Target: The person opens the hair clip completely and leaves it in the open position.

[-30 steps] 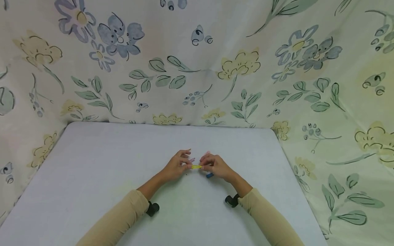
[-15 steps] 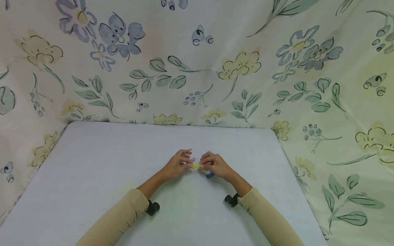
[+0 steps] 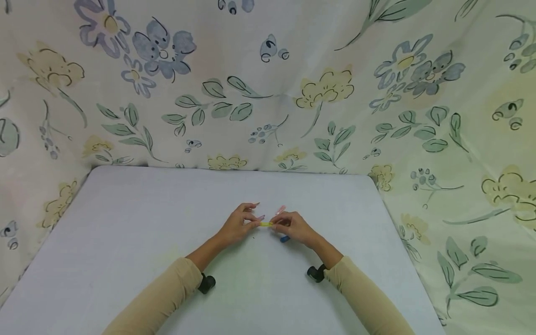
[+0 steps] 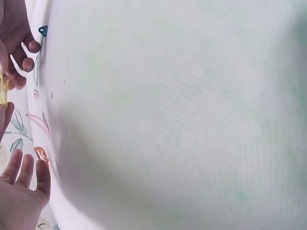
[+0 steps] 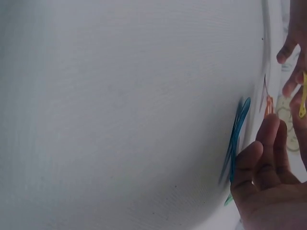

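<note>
Held between both hands is a yellow snap hair clip [image 3: 265, 224], just above the table. My left hand [image 3: 237, 227] pinches its left end between thumb and forefinger, the other fingers spread away. At the opposite end, the thumb and fingertips of my right hand [image 3: 297, 228] pinch it too. The slotted body of the yellow clip [image 4: 4, 91] shows at the edge of the left wrist view. Beyond the hands lie a pink hair clip [image 3: 281, 209] and an orange clip [image 4: 41, 154]. A blue clip [image 3: 285, 239] lies below my right hand, and a purplish clip [image 3: 261, 217] by my left fingertips.
A white-covered table [image 3: 138, 223] spreads under the hands, its far edge meeting a flower-printed cloth [image 3: 251, 135]. In the right wrist view a teal clip [image 5: 238, 136] stands close by my fingers, with a bit of green clip [image 5: 228, 200] below it.
Both hands have shifted very slightly up and away with the yellow clip. My right fingers have drawn in, so more of the pink clip shows beyond them.
</note>
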### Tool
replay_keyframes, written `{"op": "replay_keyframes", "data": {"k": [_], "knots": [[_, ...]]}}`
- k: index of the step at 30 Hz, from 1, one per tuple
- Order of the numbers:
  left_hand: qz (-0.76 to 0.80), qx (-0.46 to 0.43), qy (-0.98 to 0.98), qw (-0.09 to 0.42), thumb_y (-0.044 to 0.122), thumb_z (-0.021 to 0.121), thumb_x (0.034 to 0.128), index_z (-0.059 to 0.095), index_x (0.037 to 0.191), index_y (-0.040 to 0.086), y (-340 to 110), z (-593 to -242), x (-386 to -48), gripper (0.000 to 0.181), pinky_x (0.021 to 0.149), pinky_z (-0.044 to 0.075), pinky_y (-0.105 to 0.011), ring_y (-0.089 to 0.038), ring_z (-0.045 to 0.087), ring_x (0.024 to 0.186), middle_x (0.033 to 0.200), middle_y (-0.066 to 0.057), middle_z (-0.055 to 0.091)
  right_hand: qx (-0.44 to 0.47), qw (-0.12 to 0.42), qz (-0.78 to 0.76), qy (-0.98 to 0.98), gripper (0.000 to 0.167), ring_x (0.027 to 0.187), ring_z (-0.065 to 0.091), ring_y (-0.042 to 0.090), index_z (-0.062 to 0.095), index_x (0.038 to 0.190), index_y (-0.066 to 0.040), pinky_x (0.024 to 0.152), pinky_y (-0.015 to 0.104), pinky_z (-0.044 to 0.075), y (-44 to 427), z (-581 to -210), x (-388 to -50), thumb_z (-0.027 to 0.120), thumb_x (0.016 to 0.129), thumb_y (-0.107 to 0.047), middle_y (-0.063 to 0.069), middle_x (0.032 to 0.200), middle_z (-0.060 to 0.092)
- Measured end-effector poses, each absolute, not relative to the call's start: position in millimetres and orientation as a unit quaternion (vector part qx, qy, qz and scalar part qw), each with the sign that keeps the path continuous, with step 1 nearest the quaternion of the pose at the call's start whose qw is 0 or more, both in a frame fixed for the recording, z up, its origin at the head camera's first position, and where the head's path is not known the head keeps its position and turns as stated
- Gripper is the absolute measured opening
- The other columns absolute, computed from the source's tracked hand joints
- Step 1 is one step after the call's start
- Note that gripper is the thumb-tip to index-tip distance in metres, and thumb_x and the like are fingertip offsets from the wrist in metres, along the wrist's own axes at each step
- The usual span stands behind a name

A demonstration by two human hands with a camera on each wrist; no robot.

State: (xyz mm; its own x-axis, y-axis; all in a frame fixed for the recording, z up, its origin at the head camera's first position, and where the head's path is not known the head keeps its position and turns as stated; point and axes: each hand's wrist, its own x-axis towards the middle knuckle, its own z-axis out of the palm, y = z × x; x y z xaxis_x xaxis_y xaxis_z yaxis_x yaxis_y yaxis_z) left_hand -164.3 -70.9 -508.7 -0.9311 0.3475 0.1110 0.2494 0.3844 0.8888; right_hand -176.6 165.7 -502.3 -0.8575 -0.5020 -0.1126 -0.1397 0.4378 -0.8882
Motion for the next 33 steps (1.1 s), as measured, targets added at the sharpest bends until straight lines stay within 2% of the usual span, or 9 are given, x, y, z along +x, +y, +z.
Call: {"op": "replay_keyframes", "data": {"k": [8, 14, 21, 28, 33], "knots": [[0.486, 0.182, 0.854, 0.034, 0.008, 0.073, 0.0895, 0.077, 0.096, -0.001, -71.3, -512.6, -166.1, 0.012, 0.110, 0.035, -0.050, -0.033, 0.049, 0.130, 0.137, -0.019, 0.054, -0.220, 0.189, -0.480, 0.828, 0.026, 0.092, 0.064, 0.018, 0.069, 0.118, 0.000, 0.077, 0.027, 0.052, 166.5, -503.3, -176.0, 0.067, 0.096, -0.013, 0.011, 0.107, 0.070], [0.417, 0.199, 0.887, 0.003, 0.013, 0.075, 0.0886, 0.079, 0.096, 0.003, -71.6, -518.1, -163.4, 0.013, 0.105, 0.035, -0.056, -0.034, 0.046, 0.131, 0.137, -0.015, 0.055, -0.223, 0.182, -0.464, 0.838, 0.025, 0.091, 0.063, 0.016, 0.069, 0.117, -0.001, 0.077, 0.025, 0.051, 165.1, -505.5, -176.5, 0.067, 0.095, -0.011, 0.010, 0.109, 0.070], [0.356, 0.208, 0.911, -0.020, 0.018, 0.076, 0.0883, 0.081, 0.095, 0.009, -73.3, -521.2, -160.2, 0.012, 0.099, 0.037, -0.059, -0.034, 0.042, 0.133, 0.137, -0.015, 0.055, -0.235, 0.169, -0.461, 0.839, 0.024, 0.094, 0.064, 0.026, 0.068, 0.115, 0.006, 0.080, 0.033, 0.052, 164.9, -508.8, -176.5, 0.066, 0.095, -0.007, 0.019, 0.111, 0.069], [0.350, 0.196, 0.916, -0.019, 0.019, 0.075, 0.0891, 0.080, 0.099, 0.010, -75.2, -519.7, -160.2, 0.014, 0.098, 0.037, -0.058, -0.034, 0.042, 0.133, 0.137, -0.014, 0.056, -0.224, 0.169, -0.453, 0.846, 0.025, 0.099, 0.064, 0.020, 0.069, 0.118, -0.001, 0.085, 0.029, 0.051, 170.1, -502.9, -175.0, 0.065, 0.096, -0.012, 0.009, 0.113, 0.070], [0.365, 0.204, 0.908, -0.025, 0.021, 0.077, 0.0874, 0.079, 0.103, 0.010, -70.7, -517.0, -157.6, 0.019, 0.096, 0.040, -0.058, -0.034, 0.046, 0.130, 0.136, -0.017, 0.056, -0.221, 0.158, -0.445, 0.853, 0.025, 0.099, 0.063, 0.021, 0.069, 0.118, 0.000, 0.085, 0.031, 0.051, 182.7, -499.1, -176.4, 0.064, 0.096, -0.012, 0.009, 0.112, 0.070]]}}
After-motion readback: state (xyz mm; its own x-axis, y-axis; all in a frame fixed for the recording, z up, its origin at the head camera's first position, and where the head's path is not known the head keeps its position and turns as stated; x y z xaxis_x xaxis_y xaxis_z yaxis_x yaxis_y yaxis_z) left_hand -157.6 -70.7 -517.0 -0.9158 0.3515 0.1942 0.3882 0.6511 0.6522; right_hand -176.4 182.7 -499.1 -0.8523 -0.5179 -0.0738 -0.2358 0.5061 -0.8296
